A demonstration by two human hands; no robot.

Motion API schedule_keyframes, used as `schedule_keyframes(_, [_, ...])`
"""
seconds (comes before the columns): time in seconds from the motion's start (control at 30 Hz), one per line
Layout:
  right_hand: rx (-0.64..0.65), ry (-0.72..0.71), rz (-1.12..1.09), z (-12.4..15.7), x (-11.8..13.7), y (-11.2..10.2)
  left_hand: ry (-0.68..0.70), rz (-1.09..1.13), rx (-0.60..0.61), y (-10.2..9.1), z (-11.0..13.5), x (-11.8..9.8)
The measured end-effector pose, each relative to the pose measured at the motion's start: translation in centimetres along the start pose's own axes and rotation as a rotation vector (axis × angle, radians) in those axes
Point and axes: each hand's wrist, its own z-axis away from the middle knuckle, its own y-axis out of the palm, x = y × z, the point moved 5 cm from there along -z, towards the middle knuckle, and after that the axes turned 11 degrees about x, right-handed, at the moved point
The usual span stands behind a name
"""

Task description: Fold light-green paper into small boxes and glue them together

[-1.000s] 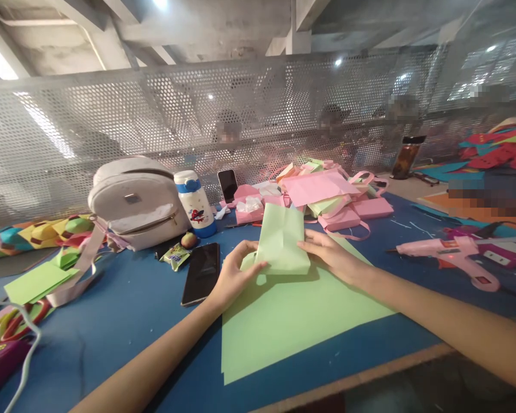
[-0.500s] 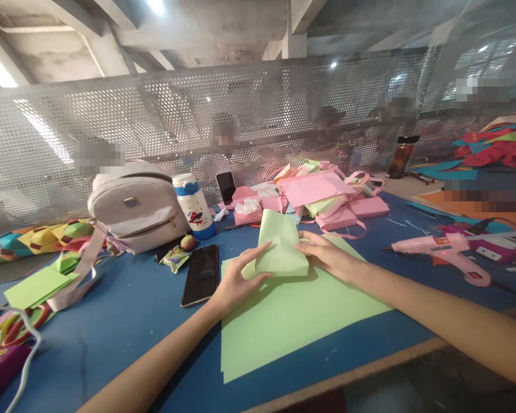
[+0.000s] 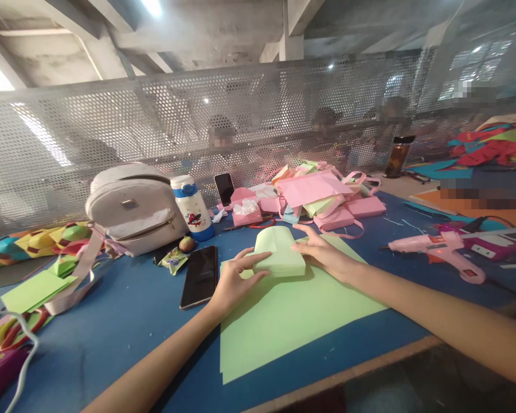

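Note:
A large light green paper sheet point(image 3: 292, 315) lies on the blue table point(image 3: 124, 321) in front of me. Its far part is folded over into a green flap point(image 3: 277, 252) that curves down toward the sheet. My left hand point(image 3: 234, 281) pinches the flap's left edge between thumb and fingers. My right hand point(image 3: 322, 252) rests on the flap's right edge with its fingers stretched over the paper, pressing it down.
A black phone point(image 3: 200, 275) lies just left of the sheet. Behind stand a white backpack point(image 3: 131, 206), a water bottle point(image 3: 191, 206) and a pile of pink paper boxes point(image 3: 322, 201). A pink glue gun point(image 3: 442, 252) lies at right; a perforated metal screen point(image 3: 112, 132) backs the table.
The upright green flap has been folded forward and lowered toward the sheet. Both hands followed it down, and the view shifted slightly.

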Motion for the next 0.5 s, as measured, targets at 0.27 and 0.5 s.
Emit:
schedule_keyframes(0.27, [0.197,-0.197,0.231,0.5,1.6,0.9,-0.107,0.212,-0.183,-0.8,-0.3,0.7])
schedule_keyframes(0.5, [0.252,-0.222,0.228,0.2,1.4,1.2,-0.203,0.427,-0.167,-0.4,-0.2,1.1])
